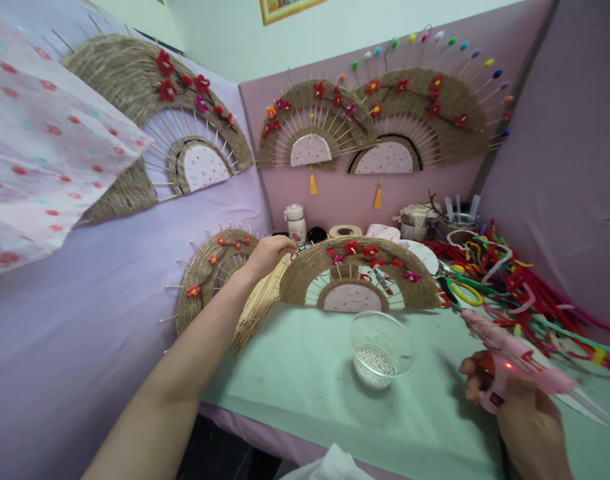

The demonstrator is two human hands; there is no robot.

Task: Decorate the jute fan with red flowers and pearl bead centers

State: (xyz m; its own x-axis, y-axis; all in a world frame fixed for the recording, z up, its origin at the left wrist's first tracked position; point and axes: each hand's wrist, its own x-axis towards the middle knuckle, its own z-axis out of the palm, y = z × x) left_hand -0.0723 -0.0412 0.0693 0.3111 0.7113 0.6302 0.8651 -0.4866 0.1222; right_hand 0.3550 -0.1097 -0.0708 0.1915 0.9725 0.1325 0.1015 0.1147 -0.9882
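Observation:
A twine-wrapped fan (305, 283) with red and magenta flowers and a dotted half-round base stands on the green table cover. My left hand (275, 253) is at its upper left edge, fingers closed together; what they pinch is too small to make out. My right hand (515, 400) is wrapped round a pink glue gun (505, 347) with a lit red light, its nozzle pointing at the fan's lower right corner. In front of the fan sits a clear plastic cup (385, 333) with white pearl beads (373, 367) in it.
A bundle of thin sticks (259, 303) and a smaller fan (195, 313) lie left. Colourful pipe cleaners (515, 280) and green-handled scissors (465, 292) crowd the right. Behind are a white bottle (295, 225) and a twine roll (345, 231). Larger fans (465, 140) hang on the walls.

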